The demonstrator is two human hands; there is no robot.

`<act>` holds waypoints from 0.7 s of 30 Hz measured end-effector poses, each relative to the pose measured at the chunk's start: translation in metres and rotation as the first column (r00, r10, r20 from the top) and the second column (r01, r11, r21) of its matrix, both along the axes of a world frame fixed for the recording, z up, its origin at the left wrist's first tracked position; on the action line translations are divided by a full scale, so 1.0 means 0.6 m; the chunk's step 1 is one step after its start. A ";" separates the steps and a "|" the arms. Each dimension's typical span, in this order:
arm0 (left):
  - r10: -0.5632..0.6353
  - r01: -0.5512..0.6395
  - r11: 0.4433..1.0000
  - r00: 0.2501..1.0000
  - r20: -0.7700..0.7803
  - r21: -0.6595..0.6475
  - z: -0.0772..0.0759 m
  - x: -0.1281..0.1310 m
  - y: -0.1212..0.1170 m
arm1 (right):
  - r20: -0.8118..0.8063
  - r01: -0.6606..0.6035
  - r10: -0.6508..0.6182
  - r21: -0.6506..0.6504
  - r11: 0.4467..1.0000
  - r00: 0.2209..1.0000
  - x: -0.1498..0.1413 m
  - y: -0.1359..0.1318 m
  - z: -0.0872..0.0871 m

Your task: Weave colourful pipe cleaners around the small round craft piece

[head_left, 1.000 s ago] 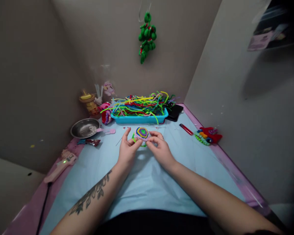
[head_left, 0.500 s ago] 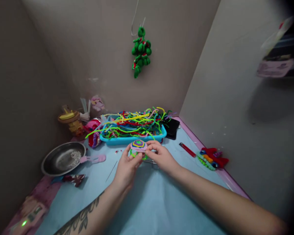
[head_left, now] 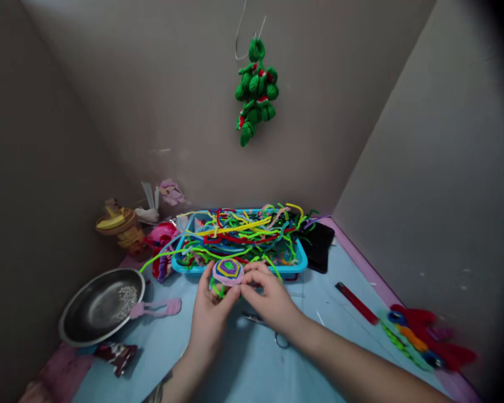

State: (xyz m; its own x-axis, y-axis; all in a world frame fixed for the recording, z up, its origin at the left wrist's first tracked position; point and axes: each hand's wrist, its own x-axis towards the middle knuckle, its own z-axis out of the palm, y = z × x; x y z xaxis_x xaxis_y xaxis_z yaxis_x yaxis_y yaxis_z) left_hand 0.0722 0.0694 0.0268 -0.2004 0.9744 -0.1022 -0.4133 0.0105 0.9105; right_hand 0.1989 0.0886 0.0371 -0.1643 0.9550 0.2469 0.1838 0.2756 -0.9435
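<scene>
"How far along is the piece?"

"Centre of the frame, going rightward: the left hand (head_left: 208,316) curls its fingers round the striped disc (head_left: 229,271), whose coloured rings look complete. The green strand (head_left: 217,289) beneath seems unfinished, its loops loose. The right hand (head_left: 271,294) pinches the disc's right edge, thumb and forefinger nearly together."

"Any writing?"

"None I can read (the brown wrapper (head_left: 116,357), lower left, is too blurred); the red cutter (head_left: 357,303), lower right, shows no legible label."

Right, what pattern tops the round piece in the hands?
The round piece has coloured rings, green centre and pinkish rim, best in the head view.
</scene>
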 end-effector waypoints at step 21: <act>-0.037 0.042 0.998 0.995 0.097 -0.050 -0.021 -0.005 -0.092 | 0.107 -0.222 0.228 -0.060 0.973 0.968 0.022 -0.072 -0.030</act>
